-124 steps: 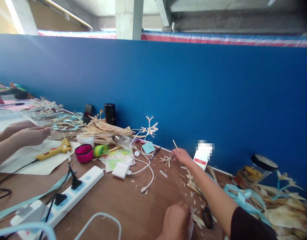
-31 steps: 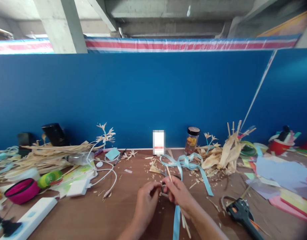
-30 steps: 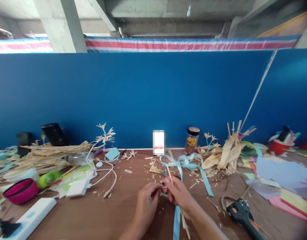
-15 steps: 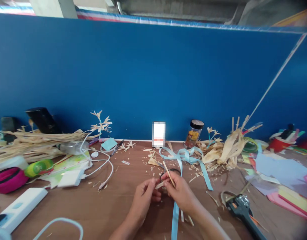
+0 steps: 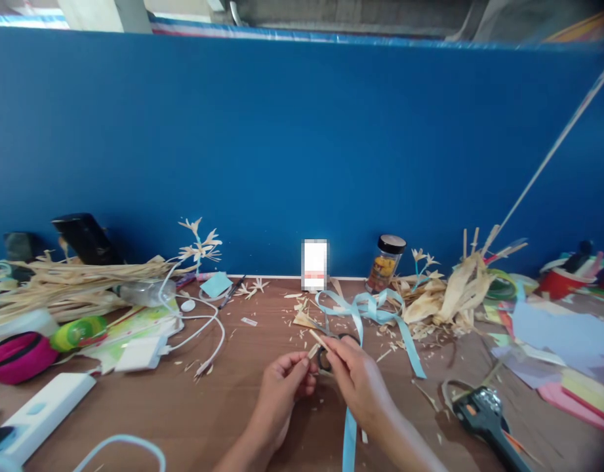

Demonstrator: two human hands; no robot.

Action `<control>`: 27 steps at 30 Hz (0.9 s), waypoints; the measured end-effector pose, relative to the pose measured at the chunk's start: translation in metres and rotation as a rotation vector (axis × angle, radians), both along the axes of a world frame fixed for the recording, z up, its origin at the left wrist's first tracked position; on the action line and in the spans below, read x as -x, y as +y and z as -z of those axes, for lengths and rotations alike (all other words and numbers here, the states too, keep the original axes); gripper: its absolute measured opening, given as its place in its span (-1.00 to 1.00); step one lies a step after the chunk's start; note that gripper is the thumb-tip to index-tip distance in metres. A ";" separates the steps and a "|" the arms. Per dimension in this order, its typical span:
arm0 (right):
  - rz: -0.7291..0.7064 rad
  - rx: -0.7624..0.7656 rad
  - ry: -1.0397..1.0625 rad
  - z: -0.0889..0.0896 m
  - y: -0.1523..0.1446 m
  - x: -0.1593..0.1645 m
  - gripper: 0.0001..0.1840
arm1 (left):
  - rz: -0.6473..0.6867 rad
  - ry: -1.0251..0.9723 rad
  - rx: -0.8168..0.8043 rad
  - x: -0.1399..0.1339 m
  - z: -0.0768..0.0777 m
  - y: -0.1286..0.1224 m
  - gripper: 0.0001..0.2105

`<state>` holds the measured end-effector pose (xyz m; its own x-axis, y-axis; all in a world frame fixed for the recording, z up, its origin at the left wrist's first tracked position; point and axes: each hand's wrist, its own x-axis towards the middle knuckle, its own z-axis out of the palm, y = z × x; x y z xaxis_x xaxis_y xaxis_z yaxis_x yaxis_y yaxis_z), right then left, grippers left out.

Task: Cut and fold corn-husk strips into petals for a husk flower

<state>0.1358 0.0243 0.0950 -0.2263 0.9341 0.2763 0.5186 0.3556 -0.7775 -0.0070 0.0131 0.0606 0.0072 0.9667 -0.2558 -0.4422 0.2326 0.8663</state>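
Head view: near the black-handled metal scissors (image 5: 351,338), the left hand (image 5: 284,385) pinches a pale husk strip (image 5: 313,351), the right hand (image 5: 357,377) a thin wooden stick (image 5: 318,337), maybe for steadiness.

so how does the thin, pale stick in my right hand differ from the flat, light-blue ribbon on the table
The thin, pale stick looks straight; the flat, light-blue ribbon loops and curls. The stick is gripped by your right hand; the ribbon's loops lie on the brown table. Both are narrow.

cream stick (image 5: 317,337), light-blue ribbon (image 5: 349,432), brown tabletop (image 5: 223,413), plain blue partition (image 5: 282,144) — black-trimmed magenta pouch (image 5: 19,364), red cup (image 5: 557,286)
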 end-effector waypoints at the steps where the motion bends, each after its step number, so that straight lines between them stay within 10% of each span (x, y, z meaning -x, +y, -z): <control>1: -0.004 0.037 0.041 0.003 0.000 0.002 -0.74 | -0.006 -0.009 0.000 0.000 0.000 0.000 -0.78; 9: -0.146 0.393 0.221 0.010 0.001 0.004 -0.82 | 0.042 0.109 -0.076 -0.002 -0.001 -0.002 -0.79; 27: -0.076 0.099 0.070 0.004 -0.001 0.006 -0.77 | 0.040 0.276 -0.076 -0.001 0.000 -0.001 -0.73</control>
<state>0.1300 0.0231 0.0914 -0.2806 0.9385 0.2013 0.4366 0.3116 -0.8440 -0.0057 0.0122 0.0607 -0.0142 0.9836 -0.1799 -0.1787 0.1745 0.9683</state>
